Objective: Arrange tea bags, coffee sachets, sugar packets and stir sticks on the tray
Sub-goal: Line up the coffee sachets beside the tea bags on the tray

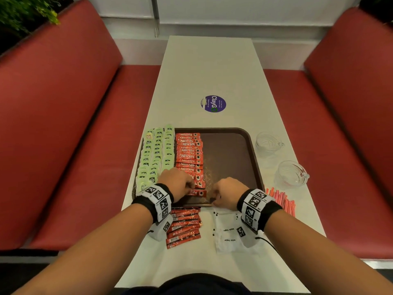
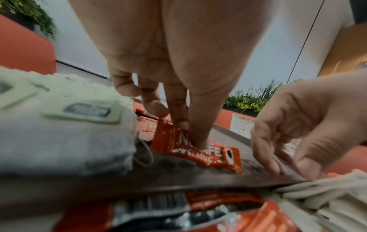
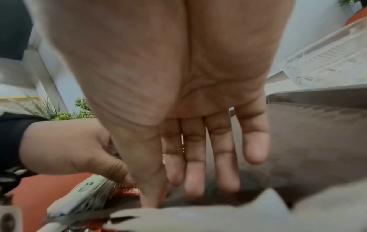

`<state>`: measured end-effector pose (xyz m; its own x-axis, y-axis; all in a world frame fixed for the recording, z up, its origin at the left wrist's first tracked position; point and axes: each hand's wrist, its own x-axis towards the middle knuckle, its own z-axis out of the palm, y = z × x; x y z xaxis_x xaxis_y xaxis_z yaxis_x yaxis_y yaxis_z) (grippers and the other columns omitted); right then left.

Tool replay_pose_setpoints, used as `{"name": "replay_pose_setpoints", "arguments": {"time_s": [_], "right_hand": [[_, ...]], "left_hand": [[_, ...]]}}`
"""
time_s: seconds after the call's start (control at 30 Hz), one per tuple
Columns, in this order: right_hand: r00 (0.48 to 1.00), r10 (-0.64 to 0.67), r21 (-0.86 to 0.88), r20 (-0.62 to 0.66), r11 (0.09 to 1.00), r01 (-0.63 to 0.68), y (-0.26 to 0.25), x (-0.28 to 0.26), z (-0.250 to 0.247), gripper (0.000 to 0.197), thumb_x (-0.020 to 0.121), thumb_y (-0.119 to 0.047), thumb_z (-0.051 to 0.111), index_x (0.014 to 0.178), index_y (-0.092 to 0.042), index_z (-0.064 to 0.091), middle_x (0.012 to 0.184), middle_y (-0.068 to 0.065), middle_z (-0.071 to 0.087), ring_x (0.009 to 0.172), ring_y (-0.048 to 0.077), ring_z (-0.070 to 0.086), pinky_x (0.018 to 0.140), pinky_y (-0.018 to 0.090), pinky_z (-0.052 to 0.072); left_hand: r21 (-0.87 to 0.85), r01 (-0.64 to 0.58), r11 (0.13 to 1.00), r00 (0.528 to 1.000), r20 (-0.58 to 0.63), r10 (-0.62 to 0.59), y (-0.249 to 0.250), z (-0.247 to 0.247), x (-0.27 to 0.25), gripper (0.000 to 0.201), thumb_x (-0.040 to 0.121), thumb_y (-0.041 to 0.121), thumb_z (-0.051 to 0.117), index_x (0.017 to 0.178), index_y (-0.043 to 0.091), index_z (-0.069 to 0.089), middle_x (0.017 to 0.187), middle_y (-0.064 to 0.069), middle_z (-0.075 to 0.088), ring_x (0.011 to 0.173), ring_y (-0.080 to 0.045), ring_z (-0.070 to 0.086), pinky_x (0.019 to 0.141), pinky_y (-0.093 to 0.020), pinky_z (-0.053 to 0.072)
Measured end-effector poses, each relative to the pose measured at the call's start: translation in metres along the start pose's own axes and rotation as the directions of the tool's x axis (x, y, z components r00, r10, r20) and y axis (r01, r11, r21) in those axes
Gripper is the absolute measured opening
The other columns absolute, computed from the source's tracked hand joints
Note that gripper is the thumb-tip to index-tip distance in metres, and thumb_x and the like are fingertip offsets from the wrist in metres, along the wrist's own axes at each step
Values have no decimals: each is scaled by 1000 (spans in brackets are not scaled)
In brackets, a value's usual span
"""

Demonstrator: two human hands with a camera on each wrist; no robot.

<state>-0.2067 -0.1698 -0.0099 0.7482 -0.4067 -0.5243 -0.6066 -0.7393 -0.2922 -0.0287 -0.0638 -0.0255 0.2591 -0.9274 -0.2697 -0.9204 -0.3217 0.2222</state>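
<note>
A brown tray (image 1: 229, 150) carries rows of green tea bags (image 1: 156, 154) on its left part and a column of red coffee sachets (image 1: 189, 154) beside them. My left hand (image 1: 192, 189) pinches the nearest coffee sachet (image 2: 224, 155) at the column's near end, thumb on top and fingers behind its edge. My right hand (image 1: 217, 195) hovers just right of it at the tray's front rim, fingers fairly straight (image 3: 194, 172) and holding nothing, thumb tip down on the tray floor (image 3: 307, 141). Loose coffee sachets (image 1: 184, 226), white sugar packets (image 1: 228, 231) and red stir sticks (image 1: 280, 199) lie on the table.
Two clear glass cups (image 1: 269, 143) (image 1: 292, 173) stand right of the tray. A round purple sticker (image 1: 213, 103) marks the table beyond it. Red benches (image 1: 63, 124) flank the narrow white table. The tray's right half shows bare floor.
</note>
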Motion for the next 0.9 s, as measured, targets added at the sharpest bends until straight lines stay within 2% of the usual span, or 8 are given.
{"name": "replay_pose_setpoints", "arguments": {"time_s": [0.07,0.17,0.27,0.4,0.6,0.77,0.83,0.9], "right_hand": [[999,30,-14,20,999,-29,-1,0,3,14,90,-29,67,100,-20,72,97,0,71,87,20,66,73,28,47],[999,44,-16,31,999,-44,-1,2,5,15,92,-26,62,97,-20,75,97,2,73,88,22,67,75,29,51],[999,30,-16,28,999,-29,0,1,4,18,93,-26,61,98,-20,76,97,1,74,89,23,68,79,30,54],[1000,4,-31,24,1000,-3,-1,-1,2,21,93,-27,59,100,-19,77,99,1,74,91,23,68,75,28,50],[1000,4,-38,31,999,-3,-3,-1,3,21,92,-32,57,73,-22,58,77,-1,62,79,22,61,68,27,44],[996,-84,-34,-30,996,83,-13,-5,3,15,90,-34,61,89,-19,63,91,-2,67,83,19,63,71,30,49],[986,-153,-40,-69,988,151,-23,-7,6,10,89,-34,65,88,-26,60,90,-5,64,82,18,60,71,30,49],[975,-213,-56,-70,976,210,-34,-8,11,11,88,-35,67,95,-27,66,95,-5,64,85,18,60,75,33,52]], "left_hand": [[41,31,999,999,-16,-30,1,4,2,13,89,42,67,100,40,73,97,15,70,103,-14,58,95,-37,44],[68,46,997,998,-45,-43,-1,8,4,15,86,46,69,101,41,71,102,12,68,105,-16,56,94,-39,45],[110,3,994,1000,22,-6,-1,8,3,25,83,53,70,102,37,71,103,10,65,102,-16,56,92,-38,46],[130,21,991,999,45,-27,1,7,6,21,85,50,68,101,36,72,101,10,68,102,-16,59,89,-37,49],[72,56,996,998,38,-59,5,2,11,17,85,48,69,98,36,71,97,11,69,98,-15,60,90,-37,48],[-29,16,999,997,-69,-18,-1,-7,-8,16,88,49,65,96,36,70,92,15,66,92,-11,58,88,-37,49],[-44,-30,999,998,-55,28,-5,-10,-22,14,89,48,63,93,36,69,91,15,64,89,-10,56,86,-38,48],[-29,-72,997,997,-20,71,-9,-11,-39,14,89,47,63,92,35,69,92,16,62,89,-9,54,86,-37,47]]}}
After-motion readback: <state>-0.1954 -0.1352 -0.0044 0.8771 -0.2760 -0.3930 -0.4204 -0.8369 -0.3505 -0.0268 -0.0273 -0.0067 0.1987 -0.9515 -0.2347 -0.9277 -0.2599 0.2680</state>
